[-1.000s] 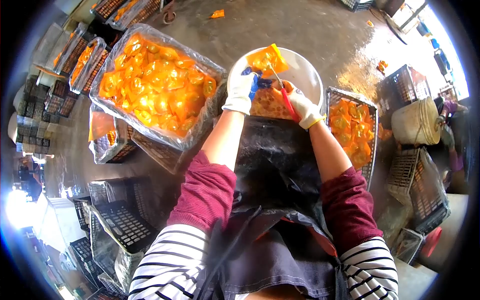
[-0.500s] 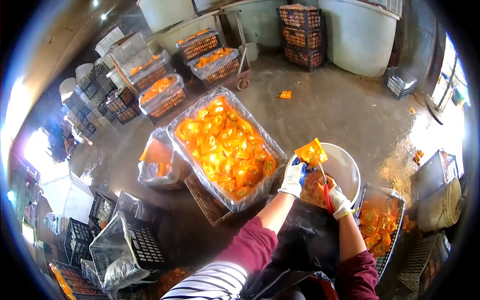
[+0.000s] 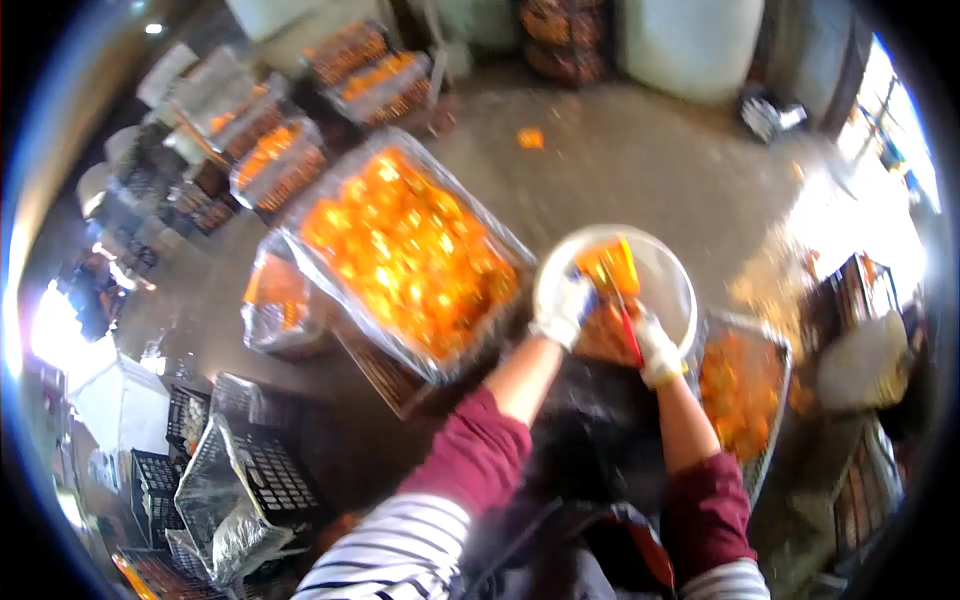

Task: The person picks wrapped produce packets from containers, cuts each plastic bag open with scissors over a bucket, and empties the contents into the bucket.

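Observation:
My left hand [image 3: 564,308], in a white glove with blue on its finger side, grips an orange plastic packet [image 3: 612,266] over a white bucket [image 3: 680,268]. Held in my gloved right hand [image 3: 657,350] are red-handled scissors [image 3: 632,338], their blades pointing up at the packet. Blur hides whether the blades are open and whether the packet is cut. Pinkish-orange contents lie in the bucket below my hands. To the left, a plastic-lined crate [image 3: 510,245] is heaped with shiny orange packets.
A crate of orange packets [image 3: 742,385] stands right of the bucket. More lined crates [image 3: 285,165] are at the back left. A tipped black crate [image 3: 275,475] lies front left. One orange packet [image 3: 530,138] is on the wet floor, and large pale tubs [image 3: 690,50] stand behind.
The camera view has shifted and blurred. The orange packet has come down over the bucket and turned, with both hands moving along with it. Packet and scissors are still held.

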Available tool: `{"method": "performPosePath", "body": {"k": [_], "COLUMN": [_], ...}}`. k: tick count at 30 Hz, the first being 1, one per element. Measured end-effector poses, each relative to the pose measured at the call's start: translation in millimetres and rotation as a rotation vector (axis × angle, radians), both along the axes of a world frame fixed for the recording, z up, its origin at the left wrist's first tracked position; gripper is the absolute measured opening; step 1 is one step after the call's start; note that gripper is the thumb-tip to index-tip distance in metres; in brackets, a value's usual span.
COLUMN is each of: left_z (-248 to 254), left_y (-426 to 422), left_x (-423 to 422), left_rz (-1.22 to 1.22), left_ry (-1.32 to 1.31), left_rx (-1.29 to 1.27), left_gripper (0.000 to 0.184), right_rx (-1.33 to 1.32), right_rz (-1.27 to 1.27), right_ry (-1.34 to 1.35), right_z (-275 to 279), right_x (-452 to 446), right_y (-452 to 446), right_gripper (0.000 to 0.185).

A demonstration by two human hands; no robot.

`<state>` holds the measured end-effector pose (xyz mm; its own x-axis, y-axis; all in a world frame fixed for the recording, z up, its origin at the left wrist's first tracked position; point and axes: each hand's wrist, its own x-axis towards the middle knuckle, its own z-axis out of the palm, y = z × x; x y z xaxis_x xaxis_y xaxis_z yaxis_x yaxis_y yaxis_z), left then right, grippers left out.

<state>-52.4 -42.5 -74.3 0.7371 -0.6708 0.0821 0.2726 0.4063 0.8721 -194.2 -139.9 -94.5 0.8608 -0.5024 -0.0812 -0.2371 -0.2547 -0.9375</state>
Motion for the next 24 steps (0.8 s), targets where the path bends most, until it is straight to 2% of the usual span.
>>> {"method": "performPosePath", "body": {"k": [1,2,3,4,5,6,7,8,9,11,13,15,17,19,21,24], "left_z": [-9.8,-26.6,-16.8,-16.1,-15.9,-55.0,-94.2,-97.8,-101.2,-97.2,-81.2,-45.2,-77.3,-85.3,-64.5,-40.5], "left_y": [-2.1,-5.8,-0.9,2.6,2.8,-4.3,-11.2,-12.2,-13.0,-9.1,-3.9,4.9,-7.7,-12.3,-8.9,-1.5], "left_x": [2.9,7.7,4.2,7.9,6.8,25.1,43.1,44.8,46.2,47.2,41.1,23.3,38.6,40.6,29.2,16.7], "left_rz": [0.062,0.046,0.006,-0.016,0.022,0.022,0.037,0.032,0.034,0.059,0.088,0.187,0.153,0.122,0.098,0.073], "left_ry": [-0.14,-0.035,0.146,0.068,0.098,-0.132,-0.361,-0.488,-0.616,-0.656,-0.65,-0.826,-0.604,-0.499,-0.503,-0.478], "left_rx": [-0.033,-0.029,0.057,0.141,0.193,0.36,0.525,0.591,0.654,0.641,0.668,0.789,0.711,0.683,0.715,0.785], "left_gripper": [0.041,0.037,0.036,0.037,0.037,0.029,0.028,0.027,0.027,0.027,0.027,0.028,0.028,0.029,0.029,0.029], "right_rx": [0.118,0.211,0.015,-0.185,-0.276,-0.207,-0.289,-0.369,-0.174,0.221,0.187,0.197,0.22,0.262,0.324,0.213], "right_rz": [-0.04,-0.061,-0.003,0.007,0.017,0.006,0.014,0.028,0.022,0.018,0.008,-0.012,0.043,0.076,0.087,-0.004], "right_ry": [0.022,0.007,0.1,0.089,0.091,0.084,0.028,-0.033,-0.017,0.015,0.035,0.1,-0.03,-0.112,-0.146,0.123], "right_z": [20.4,50.2,49.7,39.1,27.0,13.0,11.5,10.3,9.5,7.9,12.6,32.6,5.3,-3.3,8.8,42.7], "right_x": [-3.4,-12.4,-7.7,-5.8,-4.3,0.7,-1.0,-2.0,-1.4,0.5,-0.6,-2.1,4.0,5.6,6.4,-1.3], "right_y": [7.2,21.7,18.3,12.9,8.1,6.7,4.1,3.0,2.4,3.9,6.6,11.5,4.3,2.5,6.9,13.6], "right_gripper": [0.033,0.03,0.031,0.037,0.043,0.045,0.043,0.041,0.039,0.035,0.033,0.028,0.029,0.03,0.03,0.03]}}
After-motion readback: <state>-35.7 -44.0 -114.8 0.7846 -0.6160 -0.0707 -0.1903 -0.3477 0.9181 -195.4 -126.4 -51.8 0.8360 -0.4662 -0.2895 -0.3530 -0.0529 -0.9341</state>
